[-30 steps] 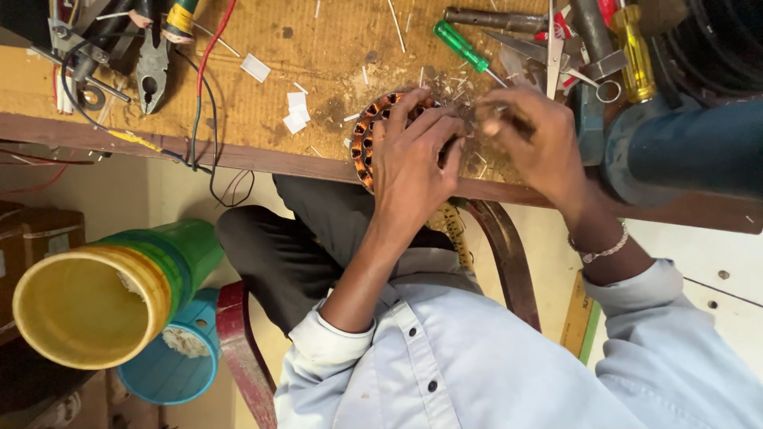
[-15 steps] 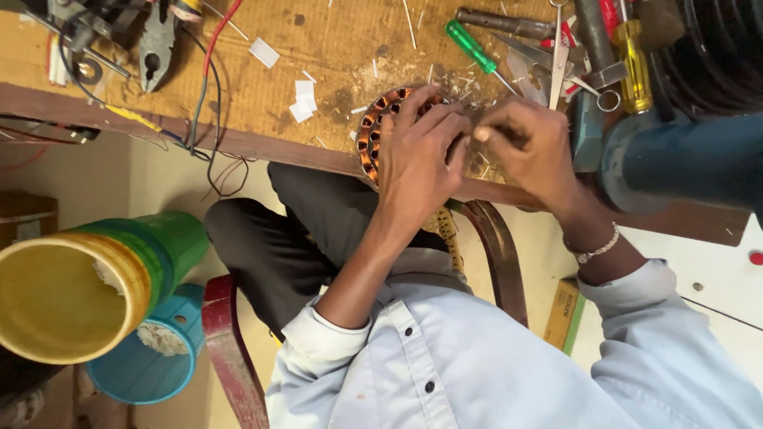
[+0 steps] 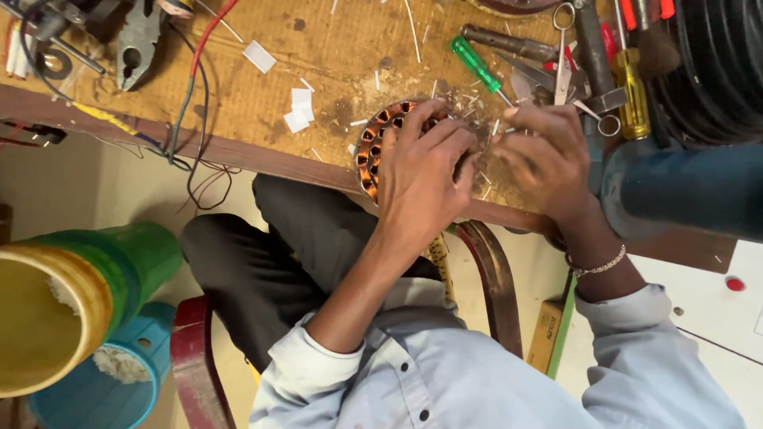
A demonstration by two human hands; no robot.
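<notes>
At the surface's near edge: copper-wound stator (image 3: 373, 147), lying flat on the wooden surface (image 3: 262, 95).
Left hand (image 3: 421, 175): spread over the stator, fingers (image 3: 433, 135) curled down on its windings.
Right hand (image 3: 544, 155): just right of the stator, fingers pinched together; on what, cannot tell.
Beyond the stator: green screwdriver (image 3: 477, 65), scissors (image 3: 566, 63).
Far left of the stator: pliers (image 3: 137, 40).

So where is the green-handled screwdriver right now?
In the head view, the green-handled screwdriver lies on the wooden workbench, just beyond the round copper-wound stator under the left hand, with the scissors beside it.
</notes>
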